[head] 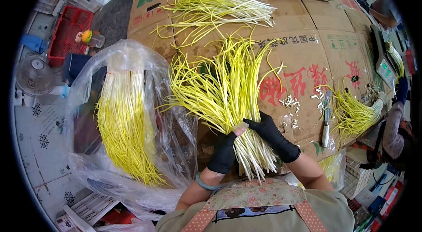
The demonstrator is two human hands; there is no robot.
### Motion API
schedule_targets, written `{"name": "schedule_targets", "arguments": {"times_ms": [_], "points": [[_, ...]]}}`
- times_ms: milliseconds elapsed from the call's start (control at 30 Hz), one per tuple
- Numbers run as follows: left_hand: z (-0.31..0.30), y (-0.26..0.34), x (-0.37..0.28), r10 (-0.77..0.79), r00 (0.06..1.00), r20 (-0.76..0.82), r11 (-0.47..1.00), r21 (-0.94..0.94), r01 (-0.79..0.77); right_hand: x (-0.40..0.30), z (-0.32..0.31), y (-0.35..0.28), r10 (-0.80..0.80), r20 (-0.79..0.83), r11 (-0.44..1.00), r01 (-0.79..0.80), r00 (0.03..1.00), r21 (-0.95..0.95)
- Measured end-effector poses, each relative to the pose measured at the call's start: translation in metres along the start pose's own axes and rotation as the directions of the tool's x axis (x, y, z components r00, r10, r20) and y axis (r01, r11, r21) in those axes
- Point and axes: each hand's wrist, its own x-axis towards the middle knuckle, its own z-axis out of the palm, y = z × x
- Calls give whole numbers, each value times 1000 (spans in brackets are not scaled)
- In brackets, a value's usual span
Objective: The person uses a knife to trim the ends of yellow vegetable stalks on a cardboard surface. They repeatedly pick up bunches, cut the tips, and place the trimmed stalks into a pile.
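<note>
A bunch of blanched yellow chives (227, 90) is gripped between my two black-gloved hands. Its yellow tips fan out over the cardboard, and the white stem ends point towards my apron. My left hand (223, 153) clasps the stems from the left. From the other side my right hand (272, 136) holds them, its fingers partly hidden. Between the hands a pale pink strip (240, 129) lies across the stems; whether it is tape or a label I cannot tell. To the left, tied chive bundles (123, 116) lie in a clear plastic bag (82, 100).
Flattened cardboard (296, 54) covers the table, with loose chives (221, 8) at the far side. A knife (326, 120) lies right, beside cut stem ends (290, 101). Scales (384, 64) and another bunch (357, 111) are near a co-worker's arm (394, 130). A red basket (67, 24) stands left.
</note>
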Motion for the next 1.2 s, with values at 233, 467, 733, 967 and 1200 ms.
{"name": "schedule_targets", "arguments": {"times_ms": [233,467,733,967,1200], "points": [[25,12,-8,176,979,106,943,266,-198,-13,1,3,-196,19,965,196,980,-176],[9,-16,12,320,947,36,904,286,-316,11,-14,-4,-447,-71,729,317,891,-607],[18,-18,13,462,887,27,833,330,-444,79,-14,-130,-795,-19,474,601,606,-644],[14,-22,15,463,886,16,837,322,-443,190,-10,-147,-521,356,390,587,776,-709],[13,-19,11,438,897,55,852,293,-434,176,-10,-174,-451,430,266,578,782,-771]]}}
